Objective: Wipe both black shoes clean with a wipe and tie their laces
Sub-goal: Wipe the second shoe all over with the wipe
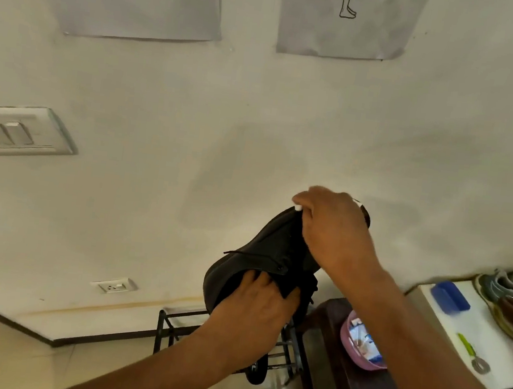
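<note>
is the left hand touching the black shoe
Touching. The head view shows the left hand gripping the black shoe from below, its fingers curled over the shoe's edge by the laces.

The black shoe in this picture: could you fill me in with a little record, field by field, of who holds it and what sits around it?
shoe: black shoe, held up in the air in front of the wall
left hand: left hand grips the shoe's lower end
right hand: right hand grips the upper end, a bit of white wipe showing at the fingertips
laces: a loose black lace sticks out to the left, not tied
below: black metal rack
right side: white table with a blue case; pink bowl on a brown stool
</note>
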